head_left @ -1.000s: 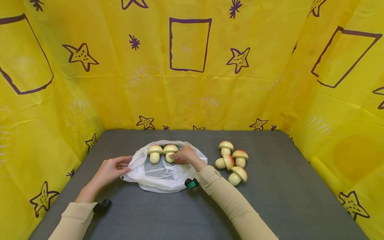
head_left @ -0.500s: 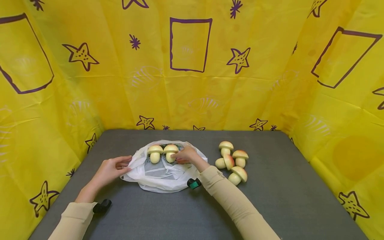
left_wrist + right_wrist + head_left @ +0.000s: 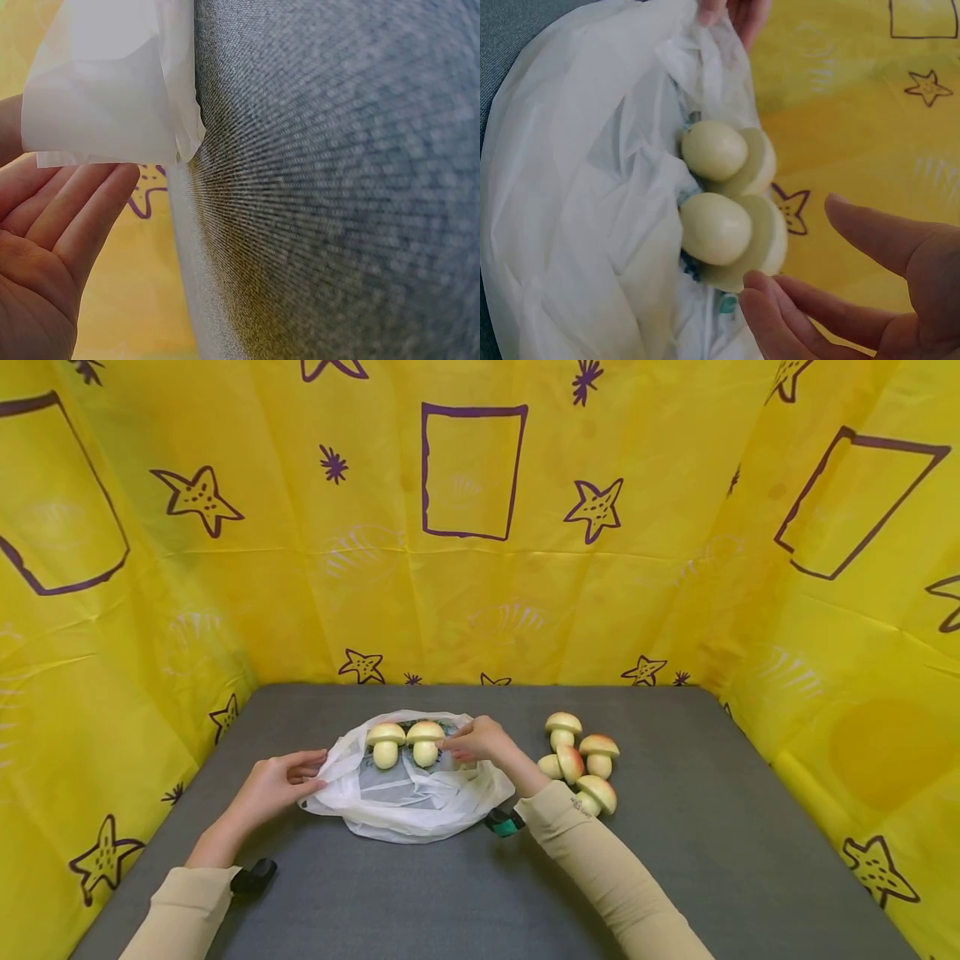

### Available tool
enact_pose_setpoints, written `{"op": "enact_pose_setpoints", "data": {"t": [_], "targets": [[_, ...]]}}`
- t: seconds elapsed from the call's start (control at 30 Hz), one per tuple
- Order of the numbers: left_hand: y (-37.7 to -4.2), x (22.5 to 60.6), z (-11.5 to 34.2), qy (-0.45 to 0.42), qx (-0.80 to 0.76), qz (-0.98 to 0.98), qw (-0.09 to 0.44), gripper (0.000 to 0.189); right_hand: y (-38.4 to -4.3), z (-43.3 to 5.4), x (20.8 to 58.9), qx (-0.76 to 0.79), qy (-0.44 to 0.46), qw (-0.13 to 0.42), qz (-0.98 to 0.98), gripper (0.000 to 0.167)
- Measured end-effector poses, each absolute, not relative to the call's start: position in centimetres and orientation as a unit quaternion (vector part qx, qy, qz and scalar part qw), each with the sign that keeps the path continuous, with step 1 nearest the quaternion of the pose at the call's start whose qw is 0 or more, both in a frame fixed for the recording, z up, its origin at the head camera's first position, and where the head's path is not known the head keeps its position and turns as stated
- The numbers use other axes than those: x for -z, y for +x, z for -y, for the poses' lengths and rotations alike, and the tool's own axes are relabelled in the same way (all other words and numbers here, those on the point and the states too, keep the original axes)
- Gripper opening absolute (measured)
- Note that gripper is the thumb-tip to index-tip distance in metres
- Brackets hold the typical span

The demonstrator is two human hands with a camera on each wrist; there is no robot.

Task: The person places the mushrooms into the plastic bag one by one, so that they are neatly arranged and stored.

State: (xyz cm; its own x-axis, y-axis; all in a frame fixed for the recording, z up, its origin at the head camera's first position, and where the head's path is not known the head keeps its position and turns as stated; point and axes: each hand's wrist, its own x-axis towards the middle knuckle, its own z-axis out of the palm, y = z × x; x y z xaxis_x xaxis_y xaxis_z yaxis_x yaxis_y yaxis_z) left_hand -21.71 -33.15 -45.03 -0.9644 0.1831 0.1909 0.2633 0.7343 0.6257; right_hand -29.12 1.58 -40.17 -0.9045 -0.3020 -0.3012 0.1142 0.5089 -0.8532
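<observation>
A white plastic bag (image 3: 352, 793) lies spread on the table with its mouth open upward. Two toy mushrooms (image 3: 425, 745) with pale stems and orange-tinged caps sit side by side inside it. My left hand (image 3: 273, 785) pinches the bag's left rim between thumb and fingers; in the left wrist view the bag's edge (image 3: 105, 97) covers part of that grip. Just right of the mushrooms hovers my right hand (image 3: 483, 742), thumb and fingers spread apart in the right wrist view and holding nothing. Its fingertips (image 3: 756, 283) are close to the nearer mushroom (image 3: 716, 229); contact cannot be told.
Several more toy mushrooms (image 3: 600, 755) lie in a cluster to the right of the bag, one partly hidden behind the right sleeve (image 3: 577, 827). The grey table (image 3: 420, 902) is enclosed by yellow curtains (image 3: 480, 585) at the back and sides.
My right hand has let go of the right-hand mushroom in the bag and drawn back slightly to the right. The left hand has kept its place on the rim.
</observation>
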Motion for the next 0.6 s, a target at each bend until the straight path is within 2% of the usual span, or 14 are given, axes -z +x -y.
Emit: {"op": "enact_pose_setpoints", "data": {"t": [0.6], "targets": [[-21.8,45.3,33.2,-0.117,0.338,0.932,0.058,0.049,-27.7,-5.7,37.2,0.525,-0.102,0.186,-0.824,0.041]]}}
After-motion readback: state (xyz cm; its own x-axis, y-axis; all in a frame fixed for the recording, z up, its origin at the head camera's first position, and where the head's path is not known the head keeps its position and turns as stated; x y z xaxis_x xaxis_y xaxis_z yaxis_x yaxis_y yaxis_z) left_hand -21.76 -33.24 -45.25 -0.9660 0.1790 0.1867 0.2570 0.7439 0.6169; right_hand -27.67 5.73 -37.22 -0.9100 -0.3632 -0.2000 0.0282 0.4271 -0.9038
